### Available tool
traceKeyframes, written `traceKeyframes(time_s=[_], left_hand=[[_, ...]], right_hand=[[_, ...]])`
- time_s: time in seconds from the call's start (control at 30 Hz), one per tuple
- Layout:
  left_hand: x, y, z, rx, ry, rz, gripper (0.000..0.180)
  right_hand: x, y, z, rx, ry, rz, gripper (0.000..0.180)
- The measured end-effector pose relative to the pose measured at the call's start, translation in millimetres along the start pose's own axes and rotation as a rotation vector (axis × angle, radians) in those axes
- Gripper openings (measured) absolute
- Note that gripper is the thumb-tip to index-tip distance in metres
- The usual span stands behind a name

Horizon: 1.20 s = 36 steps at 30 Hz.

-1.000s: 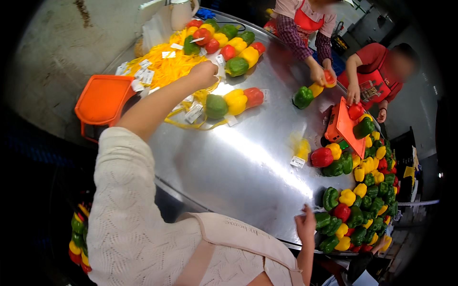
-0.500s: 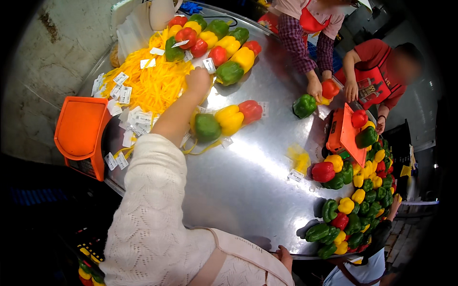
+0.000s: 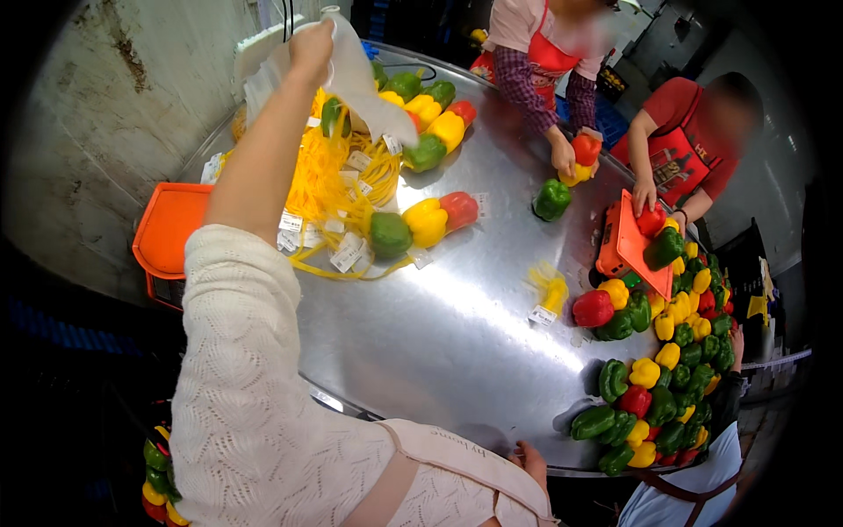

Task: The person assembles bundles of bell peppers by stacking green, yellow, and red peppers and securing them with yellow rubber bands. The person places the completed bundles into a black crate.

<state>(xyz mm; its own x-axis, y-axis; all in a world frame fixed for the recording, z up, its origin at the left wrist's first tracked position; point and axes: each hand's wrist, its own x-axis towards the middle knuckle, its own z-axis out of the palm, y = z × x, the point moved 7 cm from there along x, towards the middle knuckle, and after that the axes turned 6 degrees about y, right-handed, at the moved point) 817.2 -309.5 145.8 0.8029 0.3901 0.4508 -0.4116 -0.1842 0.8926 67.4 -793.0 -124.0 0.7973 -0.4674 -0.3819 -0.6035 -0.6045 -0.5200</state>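
While the left hand (image 3: 312, 54) grips a whitish sheet (image 3: 364, 83), the right hand (image 3: 529, 461), grasp unclear, is by the metal desk's (image 3: 421, 369) near edge.

Smooth metal tabletop (image 3: 457, 342), glossy peppers (image 3: 680, 378), soft knit sleeve (image 3: 241, 329).
The tabletop throws bright, streaky reflections; the peppers heaped at 4 o'clock are shiny and tight-skinned. Yellow netting (image 3: 316, 180) at 10 o'clock looks like stringy plastic, the white labels (image 3: 348, 253) at 9 o'clock thin and smooth. The orange scale (image 3: 625, 248) at 3 o'clock looks like hard plastic. At 8 o'clock, the sleeve is matt, textured cloth — the wall (image 3: 88, 123), far out at 10, rough and dull.
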Motion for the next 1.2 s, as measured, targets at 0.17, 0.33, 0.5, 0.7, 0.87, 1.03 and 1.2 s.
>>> traceKeyframes(time_s=[0.17, 0.33, 0.5, 0.7, 0.87, 1.03, 1.2], left_hand=[[7.9, 116.3, -19.3, -0.606, -0.257, 0.019, 0.03], [-68.3, 180.2, 28.8, -0.21, -0.336, 0.016, 0.031], [-174.1, 268.2, 70.1, -0.169, -0.628, 0.207, 0.023], [-315.4, 353.9, 98.9, -0.087, -0.695, 0.82, 0.03], [-391.7, 355.2, 120.3, -0.081, -0.886, 0.645, 0.028], [-440.8, 346.9, 120.6, 0.181, -1.068, 0.63, 0.036], [-438.1, 345.1, 123.9, 0.208, -1.263, 0.513, 0.035]], right_hand=[[7.0, -6.5, 3.0, 0.007, -0.019, -0.013, 0.046], [23.4, -33.9, -11.5, 0.087, -0.048, -0.098, 0.044], [61.5, -121.6, -84.4, 0.411, 0.077, -0.217, 0.049], [53.3, -296.2, -138.4, 0.446, 0.164, -0.737, 0.095], [40.7, -356.3, -155.9, 1.253, -0.247, -0.761, 0.079], [40.1, -347.0, -159.7, 1.389, -0.343, -0.682, 0.039], [60.5, -292.1, -179.6, 1.26, -0.062, -0.652, 0.024]])
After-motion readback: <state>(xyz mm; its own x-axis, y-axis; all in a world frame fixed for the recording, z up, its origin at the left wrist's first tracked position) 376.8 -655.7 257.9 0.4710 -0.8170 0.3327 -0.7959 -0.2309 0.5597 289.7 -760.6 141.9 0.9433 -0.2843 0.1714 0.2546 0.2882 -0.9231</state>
